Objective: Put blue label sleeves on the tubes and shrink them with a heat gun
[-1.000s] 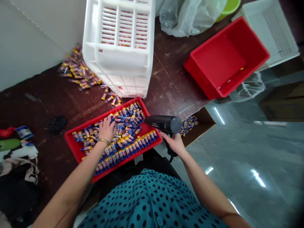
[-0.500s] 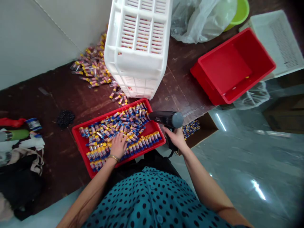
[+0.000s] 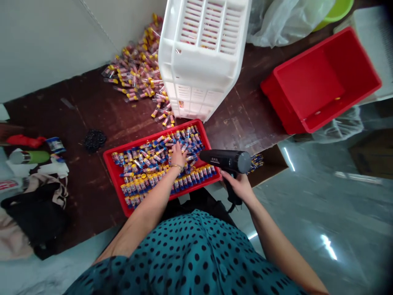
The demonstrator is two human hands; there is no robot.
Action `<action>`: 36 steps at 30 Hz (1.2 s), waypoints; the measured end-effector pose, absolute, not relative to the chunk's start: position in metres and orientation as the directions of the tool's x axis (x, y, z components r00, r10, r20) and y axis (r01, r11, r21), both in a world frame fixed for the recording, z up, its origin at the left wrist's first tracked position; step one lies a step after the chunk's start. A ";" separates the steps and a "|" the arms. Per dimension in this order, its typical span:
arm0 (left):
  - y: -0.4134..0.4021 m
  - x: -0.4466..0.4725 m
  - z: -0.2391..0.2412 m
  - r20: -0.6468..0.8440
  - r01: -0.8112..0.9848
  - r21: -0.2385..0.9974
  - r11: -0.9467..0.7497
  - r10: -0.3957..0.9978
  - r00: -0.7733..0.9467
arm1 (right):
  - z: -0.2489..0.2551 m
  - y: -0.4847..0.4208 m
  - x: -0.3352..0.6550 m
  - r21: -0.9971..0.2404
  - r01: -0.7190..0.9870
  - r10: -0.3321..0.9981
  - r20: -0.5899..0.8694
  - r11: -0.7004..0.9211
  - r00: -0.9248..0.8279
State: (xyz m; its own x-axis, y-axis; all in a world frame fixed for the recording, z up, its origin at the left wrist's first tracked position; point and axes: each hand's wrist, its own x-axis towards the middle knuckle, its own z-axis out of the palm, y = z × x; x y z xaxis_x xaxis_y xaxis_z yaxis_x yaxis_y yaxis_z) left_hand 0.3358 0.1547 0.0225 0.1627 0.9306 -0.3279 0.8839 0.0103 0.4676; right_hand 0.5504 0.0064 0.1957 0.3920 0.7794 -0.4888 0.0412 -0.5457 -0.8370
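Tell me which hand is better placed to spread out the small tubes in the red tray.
Probably the left hand: it lies on the tubes in the red tray, while the right hand is gripping the black heat gun.

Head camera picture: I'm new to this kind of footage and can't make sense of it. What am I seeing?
The camera sits on a person's head and looks down, so you see their polka-dot top and both arms. The left hand rests on small blue and yellow tubes lying in a shallow red tray. The right hand has its grip closed on a black heat gun, pointed at the tray. On the dark table also stand a white crate, a red bin and a loose pile of tubes.
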 end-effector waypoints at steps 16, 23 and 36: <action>0.107 0.242 0.032 -0.319 0.353 0.590 -0.726 0.191 0.928 | 0.188 0.002 0.533 -0.833 0.129 0.763 -0.415 -0.538 0.496; 0.210 0.213 0.021 -0.312 0.494 0.404 -0.770 0.392 0.866 | 0.204 -0.013 0.502 -0.790 0.091 0.746 -0.526 -0.607 0.409; 0.175 0.254 0.019 -0.292 0.311 0.447 -0.839 0.192 0.937 | 0.196 -0.034 0.486 -0.769 0.133 0.705 -0.484 -0.625 0.517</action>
State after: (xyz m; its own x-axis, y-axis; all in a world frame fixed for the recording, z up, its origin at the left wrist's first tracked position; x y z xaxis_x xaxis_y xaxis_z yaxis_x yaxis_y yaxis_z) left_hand 0.2537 0.1749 0.0188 0.9370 0.1923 -0.2917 0.3113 -0.8385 0.4472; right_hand 0.4860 -0.0338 0.1964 0.5174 0.7055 -0.4844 0.1329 -0.6254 -0.7689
